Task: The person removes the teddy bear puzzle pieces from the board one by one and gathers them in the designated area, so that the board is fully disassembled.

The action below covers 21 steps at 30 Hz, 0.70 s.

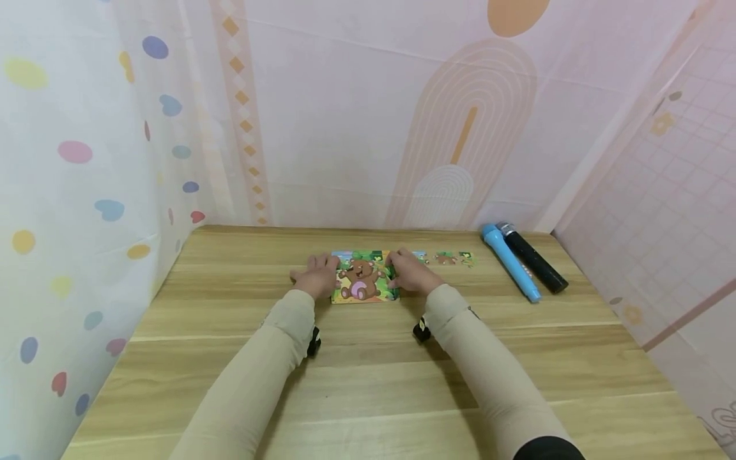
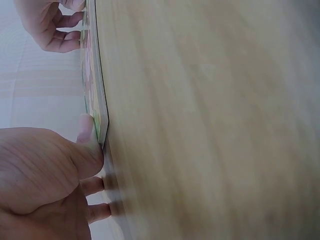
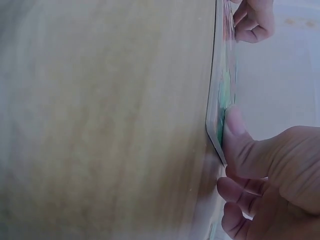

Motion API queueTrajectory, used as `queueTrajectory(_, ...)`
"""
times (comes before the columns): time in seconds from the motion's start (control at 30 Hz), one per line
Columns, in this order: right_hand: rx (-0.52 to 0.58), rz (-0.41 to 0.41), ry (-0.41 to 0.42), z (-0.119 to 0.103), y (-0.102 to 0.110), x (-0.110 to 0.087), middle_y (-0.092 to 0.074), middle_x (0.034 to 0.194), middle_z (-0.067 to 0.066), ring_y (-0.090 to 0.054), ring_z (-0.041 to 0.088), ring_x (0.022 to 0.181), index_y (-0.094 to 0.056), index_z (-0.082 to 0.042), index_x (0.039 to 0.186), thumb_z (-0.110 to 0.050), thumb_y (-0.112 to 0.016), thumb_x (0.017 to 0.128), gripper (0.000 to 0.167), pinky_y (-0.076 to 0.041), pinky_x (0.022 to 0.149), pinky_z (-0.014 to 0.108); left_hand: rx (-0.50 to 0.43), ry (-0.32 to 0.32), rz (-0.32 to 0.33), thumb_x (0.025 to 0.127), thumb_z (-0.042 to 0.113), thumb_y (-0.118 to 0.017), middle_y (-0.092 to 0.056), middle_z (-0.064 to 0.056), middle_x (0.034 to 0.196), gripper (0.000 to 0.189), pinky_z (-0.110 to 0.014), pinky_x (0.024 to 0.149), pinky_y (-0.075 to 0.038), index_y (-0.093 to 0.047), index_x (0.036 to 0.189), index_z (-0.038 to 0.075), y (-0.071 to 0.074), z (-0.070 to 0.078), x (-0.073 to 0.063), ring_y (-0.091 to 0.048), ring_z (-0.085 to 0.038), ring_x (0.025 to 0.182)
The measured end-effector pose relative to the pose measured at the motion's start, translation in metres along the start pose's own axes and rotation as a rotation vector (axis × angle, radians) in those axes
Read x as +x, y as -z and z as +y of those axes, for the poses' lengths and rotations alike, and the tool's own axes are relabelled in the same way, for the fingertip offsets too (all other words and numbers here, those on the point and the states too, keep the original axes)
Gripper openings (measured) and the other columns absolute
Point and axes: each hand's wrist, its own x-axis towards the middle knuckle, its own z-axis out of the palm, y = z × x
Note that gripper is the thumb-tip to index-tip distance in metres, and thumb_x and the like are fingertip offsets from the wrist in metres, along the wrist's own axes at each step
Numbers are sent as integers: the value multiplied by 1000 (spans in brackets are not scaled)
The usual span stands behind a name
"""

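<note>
Bear puzzle flat on wooden table, centre of head frame. Left hand relaxed, fingers apart, thumb on puzzle's left edge, other fingers touching table. Right hand loosely bent, thumb on puzzle's right edge. Small pieces lie right of right hand. Blue microphone and black microphone side by side, farther right.
</note>
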Motion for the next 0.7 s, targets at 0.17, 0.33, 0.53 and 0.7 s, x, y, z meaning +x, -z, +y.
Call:
queueTrajectory(0.17,13,-16,-6,0,-1,1,-47,117,11,-50,25,106,-52,-3,124,-17,-74,92,41,-48,94,41,0,1,5,106,22,-53,-11,-19,167,53,-83,105,-12,-32,154,11,0,0,1,-4,-44,153)
queueTrajectory(0.33,51,-30,-8,1,-2,1,-46,115,10,-50,25,105,-49,-4,122,-15,-74,92,40,-47,94,41,14,6,-3,106,23,-54,-11,-19,167,53,-83,104,-14,-32,153,11,-1,0,2,-4,-44,153)
queueTrajectory(0.53,101,-18,16,2,-2,3,-49,111,9,-50,25,103,-47,-2,119,-9,-75,91,40,-46,93,41,12,7,-2,106,21,-53,-10,-19,167,51,-84,104,-13,-32,152,11,-1,-1,3,-5,-44,152)
queueTrajectory(0.7,106,-20,42,3,-1,4,-53,105,10,-50,24,96,-47,0,117,-8,-76,90,40,-46,87,40,8,6,5,106,22,-54,-11,-18,167,48,-83,104,-13,-36,149,12,-1,-1,4,-4,-44,153)
